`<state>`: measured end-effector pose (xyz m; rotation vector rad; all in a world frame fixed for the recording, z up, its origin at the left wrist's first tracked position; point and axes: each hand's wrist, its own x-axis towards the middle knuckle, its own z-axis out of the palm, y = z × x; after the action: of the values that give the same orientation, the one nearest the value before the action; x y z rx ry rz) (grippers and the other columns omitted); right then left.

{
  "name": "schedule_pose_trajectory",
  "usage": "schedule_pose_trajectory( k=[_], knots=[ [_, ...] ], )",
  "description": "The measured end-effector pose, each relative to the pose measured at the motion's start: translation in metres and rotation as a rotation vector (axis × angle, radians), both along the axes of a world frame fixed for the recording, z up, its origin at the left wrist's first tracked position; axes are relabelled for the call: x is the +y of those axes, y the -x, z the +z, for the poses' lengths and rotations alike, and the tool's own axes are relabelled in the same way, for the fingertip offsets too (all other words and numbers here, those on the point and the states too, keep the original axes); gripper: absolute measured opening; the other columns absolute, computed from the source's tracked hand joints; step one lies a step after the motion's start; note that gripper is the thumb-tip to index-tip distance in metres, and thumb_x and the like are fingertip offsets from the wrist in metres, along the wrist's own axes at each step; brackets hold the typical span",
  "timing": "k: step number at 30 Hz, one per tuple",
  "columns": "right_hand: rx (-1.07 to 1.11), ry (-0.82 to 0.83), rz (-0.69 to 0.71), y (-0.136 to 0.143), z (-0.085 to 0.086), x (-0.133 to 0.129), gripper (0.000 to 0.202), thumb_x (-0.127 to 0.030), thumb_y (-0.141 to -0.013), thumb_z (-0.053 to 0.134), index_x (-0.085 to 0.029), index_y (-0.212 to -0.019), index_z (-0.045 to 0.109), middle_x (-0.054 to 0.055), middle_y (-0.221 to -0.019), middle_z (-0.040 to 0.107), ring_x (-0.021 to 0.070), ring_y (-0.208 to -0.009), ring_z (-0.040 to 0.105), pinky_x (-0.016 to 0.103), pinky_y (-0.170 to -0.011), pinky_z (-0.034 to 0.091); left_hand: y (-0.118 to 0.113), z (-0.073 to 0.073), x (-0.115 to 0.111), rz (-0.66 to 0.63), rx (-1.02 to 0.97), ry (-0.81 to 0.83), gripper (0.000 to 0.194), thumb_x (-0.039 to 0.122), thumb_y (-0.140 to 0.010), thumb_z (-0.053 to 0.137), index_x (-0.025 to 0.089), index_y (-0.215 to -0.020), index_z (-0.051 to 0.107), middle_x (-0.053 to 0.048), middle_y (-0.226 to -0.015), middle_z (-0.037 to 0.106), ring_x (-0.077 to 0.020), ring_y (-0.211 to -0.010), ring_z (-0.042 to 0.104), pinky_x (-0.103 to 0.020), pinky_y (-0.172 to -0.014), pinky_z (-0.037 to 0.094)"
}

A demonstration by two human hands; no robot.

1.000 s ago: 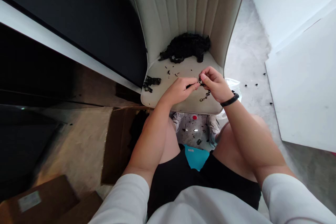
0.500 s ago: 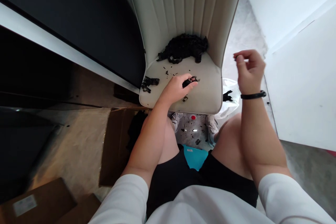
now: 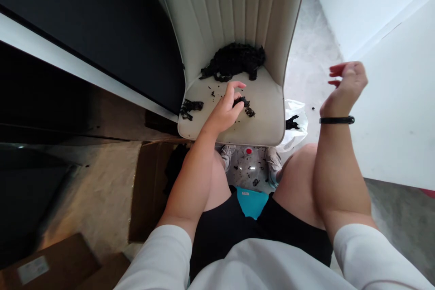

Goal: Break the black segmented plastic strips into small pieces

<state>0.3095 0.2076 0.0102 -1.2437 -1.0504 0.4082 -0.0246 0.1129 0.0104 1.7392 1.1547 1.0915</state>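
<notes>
My left hand (image 3: 224, 111) is over the seat of a light, padded chair (image 3: 265, 127), its index finger and thumb spread apart. Against its fingertips is a small black crumpled piece (image 3: 242, 101); whether it rests on the seat or touches the fingers is hard to see. Just beyond lies another black scrap (image 3: 250, 112). To the right of the chair my right hand (image 3: 348, 84) is raised in the air, fingers loosely apart with nothing visible in them. A larger tangled black heap (image 3: 234, 61) lies at the back of the seat, and a black clump (image 3: 191, 108) at its left edge.
Beside the chair on the right stands a white plastic bag (image 3: 295, 138) with black material in it. A small dark speck (image 3: 313, 108) shows above it. Black bits litter the floor between my shoes. An open cardboard box (image 3: 146, 190) is at my left, near dark panels.
My right hand has moved right and its pinched fingers have opened. My left hand has loosened from the black piece, its index finger lifting away from the thumb.
</notes>
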Motion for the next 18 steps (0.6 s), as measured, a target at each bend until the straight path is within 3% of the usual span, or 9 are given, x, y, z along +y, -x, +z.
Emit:
schedule_pose_trajectory(
  k=[2, 4, 7, 9, 11, 13, 18],
  knots=[
    [-0.030, 0.056, 0.159, 0.016, -0.001, -0.007, 0.028, -0.025, -0.109, 0.048, -0.020, -0.088, 0.066, 0.013, -0.094, 0.078, 0.0180, -0.081, 0.068, 0.035, -0.072, 0.048, -0.001, 0.002, -0.001, -0.029, 0.013, -0.020, 0.058, 0.023, -0.103, 0.067, 0.034, -0.157, 0.049, 0.002, -0.093, 0.063, -0.0170, -0.082, 0.060, -0.039, -0.093, 0.051],
    [-0.114, 0.108, 0.406, 0.037, -0.001, -0.019, 0.037, -0.045, -0.113, 0.054, -0.020, -0.093, 0.073, 0.011, -0.094, 0.079, 0.0201, -0.088, 0.071, 0.037, -0.080, 0.054, -0.003, 0.003, -0.002, -0.055, 0.022, -0.031, 0.062, 0.025, -0.103, 0.071, 0.034, -0.160, 0.047, 0.001, -0.099, 0.068, -0.0169, -0.086, 0.063, -0.040, -0.097, 0.052],
    [-0.234, 0.150, 0.763, 0.072, 0.001, -0.040, 0.056, -0.076, -0.109, 0.055, -0.025, -0.110, 0.077, 0.011, -0.113, 0.082, 0.0264, -0.111, 0.074, 0.045, -0.104, 0.058, -0.004, 0.003, -0.003, -0.097, -0.002, -0.037, 0.068, 0.028, -0.100, 0.076, 0.034, -0.161, 0.047, -0.002, -0.114, 0.073, -0.0176, -0.095, 0.067, -0.040, -0.099, 0.053],
    [-0.271, 0.157, 0.933, 0.093, 0.003, -0.052, 0.064, -0.084, -0.107, 0.052, -0.026, -0.118, 0.076, 0.011, -0.124, 0.081, 0.0295, -0.120, 0.073, 0.048, -0.112, 0.056, -0.006, 0.003, -0.003, -0.133, -0.032, -0.027, 0.069, 0.030, -0.100, 0.079, 0.035, -0.161, 0.047, -0.003, -0.122, 0.073, -0.0182, -0.099, 0.070, -0.040, -0.100, 0.054],
    [-0.304, 0.179, 1.047, 0.109, 0.002, -0.060, 0.069, -0.086, -0.107, 0.048, -0.023, -0.110, 0.076, 0.011, -0.115, 0.081, 0.0288, -0.109, 0.072, 0.046, -0.104, 0.057, -0.007, 0.004, -0.004, -0.171, -0.058, -0.002, 0.069, 0.031, -0.100, 0.079, 0.034, -0.161, 0.047, -0.004, -0.124, 0.073, -0.0187, -0.102, 0.071, -0.041, -0.102, 0.055],
    [-0.315, 0.217, 1.098, 0.119, 0.000, -0.063, 0.073, -0.088, -0.108, 0.045, -0.021, -0.095, 0.073, 0.008, -0.094, 0.077, 0.0243, -0.089, 0.069, 0.041, -0.088, 0.056, -0.008, 0.006, -0.006, -0.201, -0.081, 0.027, 0.068, 0.032, -0.101, 0.079, 0.033, -0.161, 0.046, -0.004, -0.121, 0.075, -0.0192, -0.102, 0.073, -0.042, -0.104, 0.055],
    [-0.180, 0.299, 1.102, 0.124, -0.003, -0.064, 0.075, -0.088, -0.105, 0.053, -0.021, -0.073, 0.063, -0.001, -0.060, 0.056, 0.0151, -0.060, 0.051, 0.033, -0.060, 0.039, -0.005, 0.014, -0.010, -0.146, -0.065, 0.091, 0.062, 0.035, -0.100, 0.081, 0.031, -0.154, 0.051, 0.000, -0.102, 0.074, -0.0189, -0.094, 0.074, -0.038, -0.096, 0.057]
  ],
)
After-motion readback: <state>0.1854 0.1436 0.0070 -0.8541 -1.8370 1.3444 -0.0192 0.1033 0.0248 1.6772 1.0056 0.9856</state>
